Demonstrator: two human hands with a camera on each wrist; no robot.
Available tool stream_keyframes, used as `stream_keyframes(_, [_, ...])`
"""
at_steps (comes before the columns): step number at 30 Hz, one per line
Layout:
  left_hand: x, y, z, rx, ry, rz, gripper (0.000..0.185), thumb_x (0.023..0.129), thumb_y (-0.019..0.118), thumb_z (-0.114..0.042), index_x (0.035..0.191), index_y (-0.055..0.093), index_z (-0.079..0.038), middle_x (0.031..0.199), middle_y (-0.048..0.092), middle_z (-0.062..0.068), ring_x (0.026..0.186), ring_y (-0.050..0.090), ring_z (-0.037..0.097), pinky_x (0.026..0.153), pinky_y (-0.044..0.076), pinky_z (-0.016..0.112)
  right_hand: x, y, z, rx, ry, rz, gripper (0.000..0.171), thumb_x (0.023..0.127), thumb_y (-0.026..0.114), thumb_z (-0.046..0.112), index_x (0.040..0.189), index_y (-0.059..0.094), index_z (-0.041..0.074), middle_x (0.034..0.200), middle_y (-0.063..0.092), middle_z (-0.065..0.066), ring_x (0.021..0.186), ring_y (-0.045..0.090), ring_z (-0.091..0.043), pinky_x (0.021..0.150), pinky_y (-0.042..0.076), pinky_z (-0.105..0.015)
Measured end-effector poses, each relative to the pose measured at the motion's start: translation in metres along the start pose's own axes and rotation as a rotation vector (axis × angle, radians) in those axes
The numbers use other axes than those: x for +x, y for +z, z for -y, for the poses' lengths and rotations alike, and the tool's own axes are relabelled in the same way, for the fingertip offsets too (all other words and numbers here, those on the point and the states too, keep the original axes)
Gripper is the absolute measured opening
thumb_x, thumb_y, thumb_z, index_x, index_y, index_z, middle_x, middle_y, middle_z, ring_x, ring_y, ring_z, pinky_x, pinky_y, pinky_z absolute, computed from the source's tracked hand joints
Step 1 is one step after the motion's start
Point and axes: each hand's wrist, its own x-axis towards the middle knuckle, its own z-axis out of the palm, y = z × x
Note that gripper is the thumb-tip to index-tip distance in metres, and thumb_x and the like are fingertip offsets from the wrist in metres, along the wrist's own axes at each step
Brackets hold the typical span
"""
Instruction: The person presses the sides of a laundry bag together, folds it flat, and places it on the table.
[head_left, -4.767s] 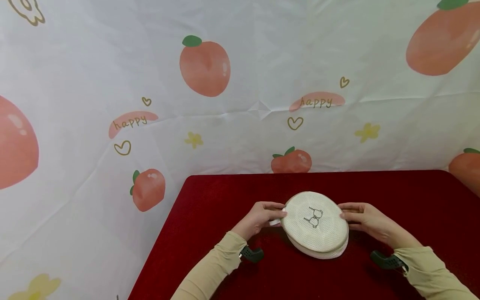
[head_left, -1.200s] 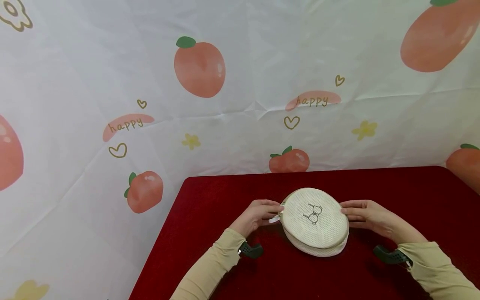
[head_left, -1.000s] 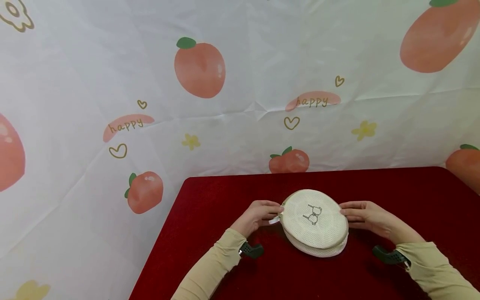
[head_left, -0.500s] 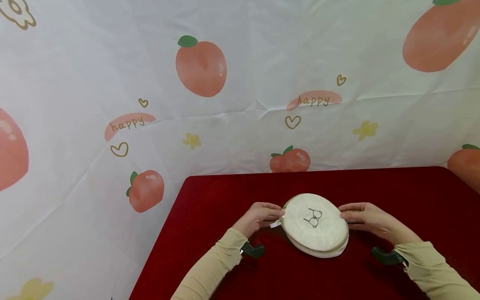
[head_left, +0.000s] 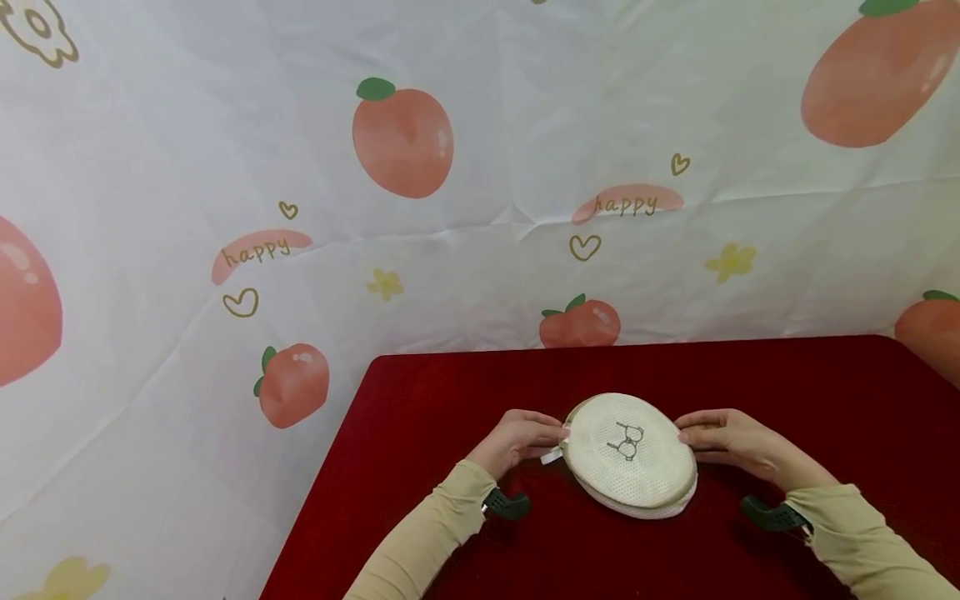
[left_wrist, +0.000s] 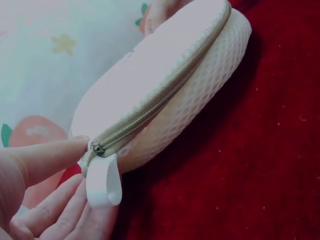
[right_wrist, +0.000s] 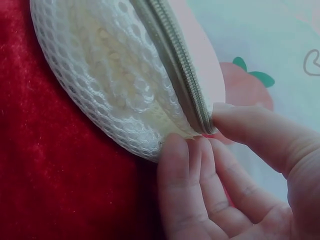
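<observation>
A round white mesh laundry bag [head_left: 630, 475] with a bra drawing on its top is held between both hands over the red table. My left hand [head_left: 521, 440] pinches its left edge with thumb and fingers, beside a white loop tab [left_wrist: 104, 182]. My right hand [head_left: 738, 443] pinches the opposite edge, thumb above and fingers below. A closed beige zipper [left_wrist: 160, 102] runs along the side, its slider [left_wrist: 98, 149] next to the tab. In the right wrist view something pale yellow shows through the mesh; its kind cannot be told.
The table [head_left: 450, 400] is covered in red velvet-like cloth. Behind and to the left hangs a white backdrop [head_left: 487, 150] printed with peaches, hearts and flowers. A dark wrist device [head_left: 506, 504] sits on each forearm.
Over the last second, the bag and both hands have dipped slightly lower in the head view. Both hands keep their hold on its edges.
</observation>
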Motion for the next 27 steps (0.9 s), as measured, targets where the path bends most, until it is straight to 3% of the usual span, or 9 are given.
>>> stream_keyframes(8, [0.005, 0.002, 0.001, 0.004, 0.009, -0.016, 0.019, 0.075, 0.081, -0.004, 0.092, 0.073, 0.0, 0.082, 0.071, 0.009, 0.078, 0.07, 0.017, 0.069, 0.057, 0.03, 0.001, 0.0, -0.001, -0.018, -0.022, -0.003, 0.037, 0.091, 0.066, 0.007, 0.118, 0.053, -0.014, 0.102, 0.065, -0.006, 0.092, 0.063, -0.014, 0.081, 0.054, -0.037])
stream_keyframes(15, [0.003, 0.0, 0.0, -0.012, 0.005, 0.013, 0.022, 0.077, 0.08, -0.007, 0.096, 0.072, 0.001, 0.085, 0.071, 0.008, 0.079, 0.069, 0.017, 0.072, 0.056, 0.031, -0.002, -0.002, -0.005, -0.01, -0.013, -0.011, 0.032, 0.093, 0.063, 0.009, 0.118, 0.056, -0.009, 0.105, 0.065, -0.004, 0.095, 0.063, -0.013, 0.083, 0.053, -0.035])
stream_keyframes(27, [-0.003, -0.001, -0.018, 0.0, 0.028, 0.079, 0.029, 0.081, 0.078, -0.015, 0.106, 0.07, -0.003, 0.093, 0.071, 0.006, 0.087, 0.068, 0.018, 0.079, 0.054, 0.032, -0.009, -0.007, 0.011, -0.004, -0.01, 0.032, 0.05, 0.098, 0.056, 0.014, 0.133, 0.038, -0.018, 0.114, 0.062, -0.005, 0.099, 0.063, -0.017, 0.086, 0.052, -0.036])
